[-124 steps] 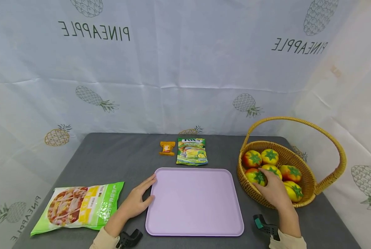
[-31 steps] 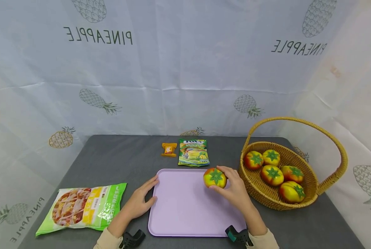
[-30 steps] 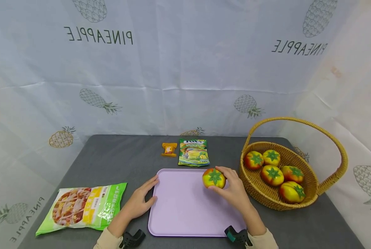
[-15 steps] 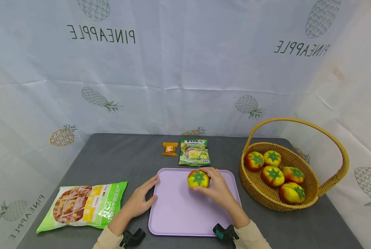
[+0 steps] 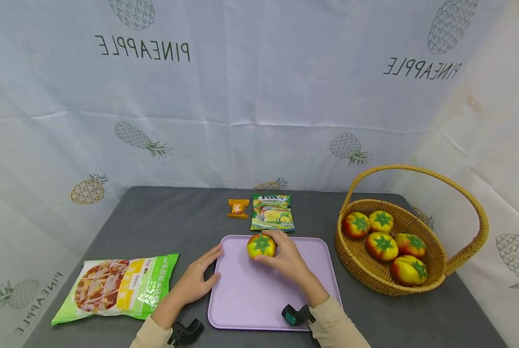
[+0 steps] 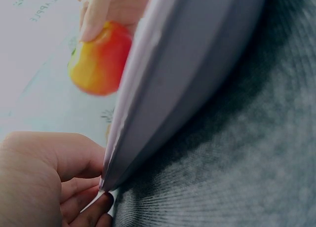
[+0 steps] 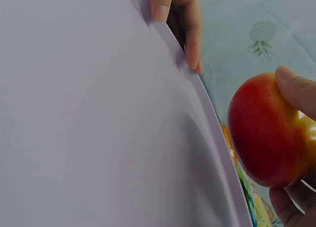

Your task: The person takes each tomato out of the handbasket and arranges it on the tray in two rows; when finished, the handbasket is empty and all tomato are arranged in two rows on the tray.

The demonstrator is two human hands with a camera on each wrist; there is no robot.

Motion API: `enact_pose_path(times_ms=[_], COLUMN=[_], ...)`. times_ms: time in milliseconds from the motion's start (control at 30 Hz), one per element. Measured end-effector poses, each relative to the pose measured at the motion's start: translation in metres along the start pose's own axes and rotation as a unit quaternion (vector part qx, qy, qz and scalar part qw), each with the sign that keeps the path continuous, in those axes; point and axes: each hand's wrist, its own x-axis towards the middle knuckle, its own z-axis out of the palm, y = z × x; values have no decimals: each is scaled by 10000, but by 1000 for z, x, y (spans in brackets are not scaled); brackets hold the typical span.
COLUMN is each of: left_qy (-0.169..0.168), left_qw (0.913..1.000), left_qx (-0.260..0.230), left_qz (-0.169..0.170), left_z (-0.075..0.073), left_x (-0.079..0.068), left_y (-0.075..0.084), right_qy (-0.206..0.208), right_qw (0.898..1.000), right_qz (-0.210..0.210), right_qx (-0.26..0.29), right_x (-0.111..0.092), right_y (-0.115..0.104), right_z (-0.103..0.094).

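Note:
My right hand (image 5: 283, 256) holds a red-and-yellow fruit (image 5: 261, 245) with a green star-shaped top, thumb and fingers on opposite sides. In the head view the fruit is over the back left part of a lilac tray (image 5: 268, 299); the right wrist view shows the fruit (image 7: 266, 131) apart from the tray's surface. At the tray's left rim, my left hand (image 5: 194, 280) rests with extended fingers and thumb touching the edge. Several similar fruits (image 5: 381, 245) lie in a wicker basket (image 5: 359, 263) to the right of the tray.
The basket's tall arched handle (image 5: 416, 169) rises above the right side of the table. Behind the tray lie a small orange packet (image 5: 238, 208) and a green FOX'S bag (image 5: 272, 212). A large green-and-white food bag (image 5: 120, 287) lies left of my left hand.
My right hand has taken one fruit out of the basket and carried it leftward across the tray to its back left part. My left hand stays at the left rim.

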Motion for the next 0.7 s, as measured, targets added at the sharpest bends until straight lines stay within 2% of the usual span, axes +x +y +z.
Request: enact_pose_path(times_ms=[267,700], left_qy=[62,60], left_qw=[9999,9999], left_qx=[59,88], left_qz=[137,121], left_z=[1,1], left_x=[0,0], left_y=[-1,-1], right_qy=[-76,-88], right_qw=[9998,9997], right_qz=[-148,-208], right_qx=[50,-92], right_x=[10,21], right_y=[-3,-5], right_z=[16,33])
